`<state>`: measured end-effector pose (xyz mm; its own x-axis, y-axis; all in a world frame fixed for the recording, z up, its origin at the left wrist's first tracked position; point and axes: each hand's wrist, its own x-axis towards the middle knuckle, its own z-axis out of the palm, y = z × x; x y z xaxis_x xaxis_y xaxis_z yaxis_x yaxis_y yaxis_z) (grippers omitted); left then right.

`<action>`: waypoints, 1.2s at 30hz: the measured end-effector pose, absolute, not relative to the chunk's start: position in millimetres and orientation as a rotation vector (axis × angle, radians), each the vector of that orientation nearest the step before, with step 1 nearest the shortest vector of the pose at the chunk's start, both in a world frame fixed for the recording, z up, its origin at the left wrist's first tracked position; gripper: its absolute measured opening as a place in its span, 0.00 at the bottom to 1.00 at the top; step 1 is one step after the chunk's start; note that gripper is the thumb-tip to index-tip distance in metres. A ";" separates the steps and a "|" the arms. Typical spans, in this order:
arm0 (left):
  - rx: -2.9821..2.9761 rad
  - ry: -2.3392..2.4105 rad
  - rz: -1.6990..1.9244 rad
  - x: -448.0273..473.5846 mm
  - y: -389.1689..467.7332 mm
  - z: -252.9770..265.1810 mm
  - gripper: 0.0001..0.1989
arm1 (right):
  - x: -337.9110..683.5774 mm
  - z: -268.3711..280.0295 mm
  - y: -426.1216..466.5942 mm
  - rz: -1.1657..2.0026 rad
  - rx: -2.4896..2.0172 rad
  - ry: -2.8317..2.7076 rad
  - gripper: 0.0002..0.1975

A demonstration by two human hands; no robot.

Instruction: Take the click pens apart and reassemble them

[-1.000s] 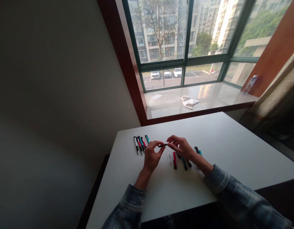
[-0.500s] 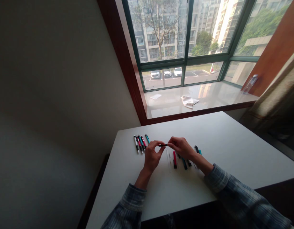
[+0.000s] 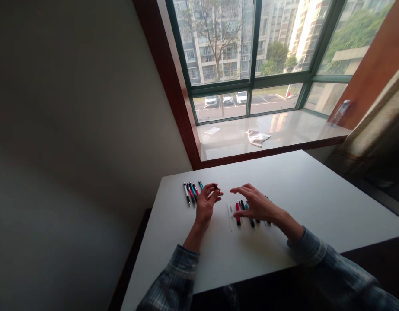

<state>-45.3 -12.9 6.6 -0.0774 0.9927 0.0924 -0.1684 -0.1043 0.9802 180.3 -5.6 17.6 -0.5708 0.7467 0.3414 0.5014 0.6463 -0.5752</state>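
Note:
Between the fingertips of my left hand (image 3: 205, 205) is a short black pen part (image 3: 216, 187), partly covered by the fingers. My right hand (image 3: 256, 202) is open, thumb and fingers apart, over a row of pen parts. Under and beside it lie a red pen barrel (image 3: 238, 214), a dark teal barrel (image 3: 251, 221) and thin clear-white refills (image 3: 229, 216). More parts are hidden behind the right hand and wrist. Left of my left hand, several whole click pens (image 3: 190, 193) in white, red and teal lie side by side.
The white table (image 3: 173, 246) stands against a wall and a window sill (image 3: 231, 147). A crumpled cloth (image 3: 257, 137) and a flat white piece (image 3: 212, 131) lie on the sill. A clear bottle (image 3: 339, 113) stands at its right end, near a curtain (image 3: 364, 134).
My hands have come apart. The right hand has let go of the black part and opened, moving right and lower over the pen parts. The left hand keeps the part, turned upward.

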 end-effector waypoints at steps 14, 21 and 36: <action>1.048 1.135 1.297 -47.8 -14.8 3.7 0.22 | 170.0 20.4 -27.2 0.339 -0.985 -2.414 0.50; 1.057 0.957 1.164 -46.9 -19.9 9.6 0.21 | 152.4 27.3 -29.1 0.288 -0.896 -2.342 0.54; 1.000 1.037 1.378 -55.9 -9.6 6.9 0.21 | 164.3 0.3 -21.1 0.397 -0.994 -2.384 0.16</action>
<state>-55.9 -9.6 6.9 -0.0553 0.9984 0.0149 -0.2626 -0.0289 0.9645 164.3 -21.1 0.3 -0.5942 0.7232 0.3520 0.5701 0.6874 -0.4500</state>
